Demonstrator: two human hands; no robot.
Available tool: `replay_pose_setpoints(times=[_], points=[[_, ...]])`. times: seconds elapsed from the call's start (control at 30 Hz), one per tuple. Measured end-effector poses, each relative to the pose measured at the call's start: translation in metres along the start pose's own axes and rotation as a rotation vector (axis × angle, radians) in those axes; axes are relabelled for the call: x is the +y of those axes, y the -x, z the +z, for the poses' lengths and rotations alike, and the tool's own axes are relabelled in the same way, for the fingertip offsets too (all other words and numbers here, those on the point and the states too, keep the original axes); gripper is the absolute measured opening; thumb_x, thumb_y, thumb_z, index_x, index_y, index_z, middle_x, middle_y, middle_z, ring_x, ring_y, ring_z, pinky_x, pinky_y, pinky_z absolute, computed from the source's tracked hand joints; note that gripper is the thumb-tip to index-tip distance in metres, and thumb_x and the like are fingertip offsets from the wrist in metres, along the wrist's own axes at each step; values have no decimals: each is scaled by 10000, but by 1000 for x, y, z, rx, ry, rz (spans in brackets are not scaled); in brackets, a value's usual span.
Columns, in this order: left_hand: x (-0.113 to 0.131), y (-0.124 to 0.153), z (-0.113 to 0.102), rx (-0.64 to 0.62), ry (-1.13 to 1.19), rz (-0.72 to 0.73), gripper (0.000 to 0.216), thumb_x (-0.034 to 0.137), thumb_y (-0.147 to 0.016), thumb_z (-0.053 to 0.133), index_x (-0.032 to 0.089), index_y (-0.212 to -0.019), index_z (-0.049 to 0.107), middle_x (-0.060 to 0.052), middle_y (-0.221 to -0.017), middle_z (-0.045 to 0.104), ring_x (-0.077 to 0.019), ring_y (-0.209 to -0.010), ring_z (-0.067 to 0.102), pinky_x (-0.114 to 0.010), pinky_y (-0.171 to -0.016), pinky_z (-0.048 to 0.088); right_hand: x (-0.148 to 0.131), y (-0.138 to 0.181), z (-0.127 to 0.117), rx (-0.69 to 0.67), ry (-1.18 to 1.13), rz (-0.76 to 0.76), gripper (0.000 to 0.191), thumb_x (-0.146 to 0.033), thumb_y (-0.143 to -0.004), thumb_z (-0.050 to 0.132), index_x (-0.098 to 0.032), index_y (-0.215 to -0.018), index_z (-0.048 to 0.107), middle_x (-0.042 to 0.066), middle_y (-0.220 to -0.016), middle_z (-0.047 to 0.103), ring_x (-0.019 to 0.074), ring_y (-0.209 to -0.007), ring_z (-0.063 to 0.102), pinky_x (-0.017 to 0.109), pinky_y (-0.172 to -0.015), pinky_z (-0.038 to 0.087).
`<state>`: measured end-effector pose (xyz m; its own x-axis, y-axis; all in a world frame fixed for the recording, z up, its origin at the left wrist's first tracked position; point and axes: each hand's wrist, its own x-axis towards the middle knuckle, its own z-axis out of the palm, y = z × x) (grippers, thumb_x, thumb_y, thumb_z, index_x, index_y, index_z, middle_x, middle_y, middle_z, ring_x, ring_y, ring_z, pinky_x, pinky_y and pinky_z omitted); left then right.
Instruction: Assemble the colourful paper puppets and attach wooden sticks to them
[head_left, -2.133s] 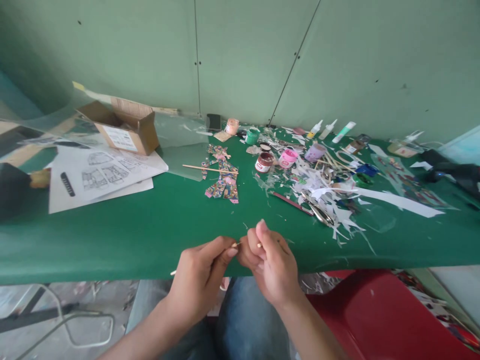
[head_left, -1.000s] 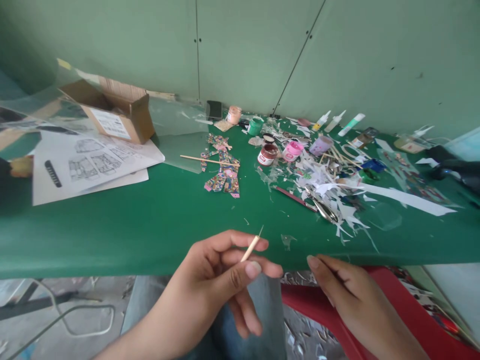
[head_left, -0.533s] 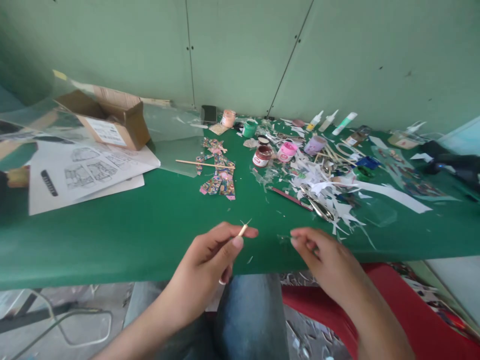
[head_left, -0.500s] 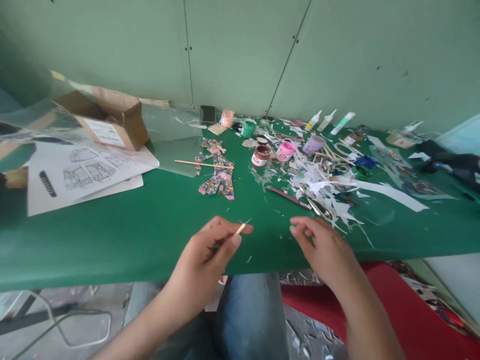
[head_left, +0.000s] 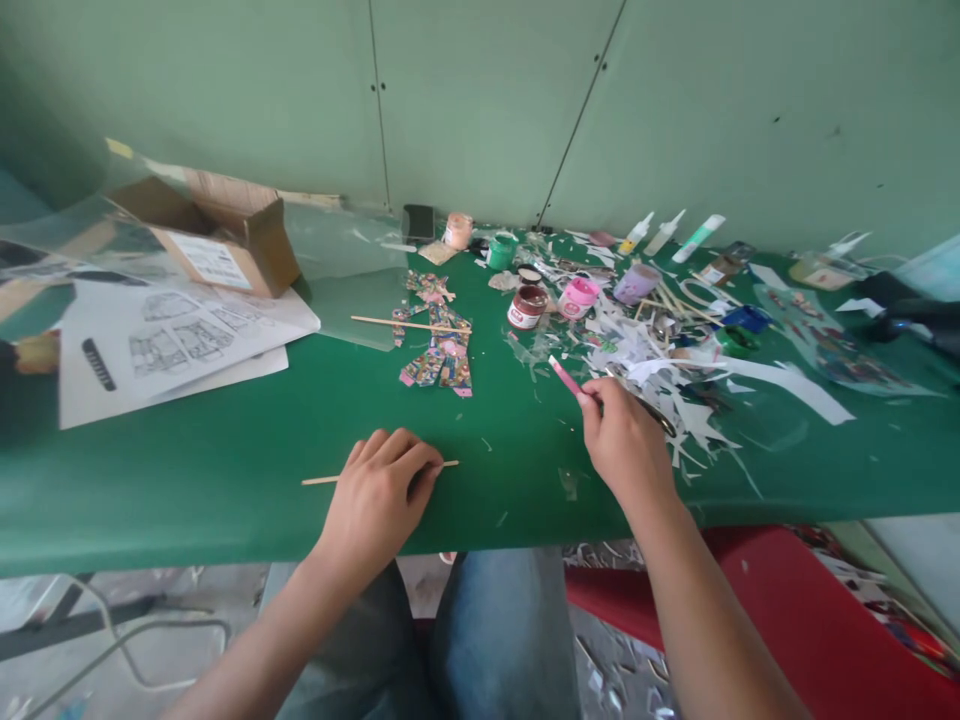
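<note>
My left hand (head_left: 379, 488) lies near the front edge of the green table (head_left: 225, 450), fingers curled down onto a thin wooden stick (head_left: 322, 479) that lies flat and pokes out on both sides of the hand. My right hand (head_left: 624, 440) reaches further in and pinches the near end of a pink-handled craft knife (head_left: 564, 376) lying on the cloth. A colourful paper puppet figure (head_left: 442, 345) with another stick across it lies beyond the hands, mid-table.
Paint pots (head_left: 529, 306), glue bottles (head_left: 697, 238) and a heap of white paper scraps (head_left: 660, 365) crowd the right half. An open cardboard box (head_left: 217, 240), clear plastic sheets and printed pattern sheets (head_left: 172, 340) sit left. A red chair (head_left: 757, 620) stands below right.
My left hand has lowered the stick from the air onto the table and holds it flat. My right hand has moved forward from beside the stick and taken hold of the pink knife.
</note>
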<state>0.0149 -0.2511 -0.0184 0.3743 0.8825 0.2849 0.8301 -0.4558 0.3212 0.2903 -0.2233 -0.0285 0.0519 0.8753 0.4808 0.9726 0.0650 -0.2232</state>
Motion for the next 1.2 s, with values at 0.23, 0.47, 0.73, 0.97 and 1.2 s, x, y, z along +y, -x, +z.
replay_pose_setpoints(times=[0.23, 0.47, 0.73, 0.97, 1.2], points=[[4, -1, 5, 96, -64, 27, 184, 225, -926, 525, 219, -850, 693, -20, -810, 679, -184, -732, 547, -327, -678, 413, -76, 56, -29, -165, -220, -101, 335, -299, -1008, 333, -175, -1058, 640, 90, -904, 736, 175, -728, 704, 248, -615, 504], [6, 0, 7, 121, -131, 47, 160, 249, -923, 545, 231, -859, 691, -11, -772, 669, -185, -698, 546, -320, -648, 383, -105, 84, -19, -223, -220, -8, 348, -291, -1021, 284, -178, -867, 575, 56, -713, 674, 172, -546, 663, 245, -449, 427], [6, 2, 9, 141, -124, 36, 145, 254, -921, 555, 228, -864, 686, -14, -774, 662, -182, -704, 543, -317, -654, 379, -111, 78, -29, -475, -510, 90, 194, -346, -956, 459, -204, -943, 591, 13, -659, 691, 166, -566, 683, 209, -479, 466], [5, 3, 9, 130, -117, 25, 166, 257, -926, 541, 232, -884, 700, -18, -797, 675, -181, -710, 550, -326, -655, 387, -112, 83, -10, -240, -398, 72, 319, -233, -976, 371, -144, -1171, 607, 126, -1017, 756, 226, -851, 748, 286, -693, 590], [5, 2, 10, 151, -104, 28, 166, 259, -921, 553, 234, -863, 707, -14, -784, 678, -178, -699, 549, -325, -647, 383, -116, 81, -6, -202, -428, 9, 345, -182, -963, 395, -145, -1205, 638, 123, -1092, 739, 216, -947, 732, 289, -777, 605]])
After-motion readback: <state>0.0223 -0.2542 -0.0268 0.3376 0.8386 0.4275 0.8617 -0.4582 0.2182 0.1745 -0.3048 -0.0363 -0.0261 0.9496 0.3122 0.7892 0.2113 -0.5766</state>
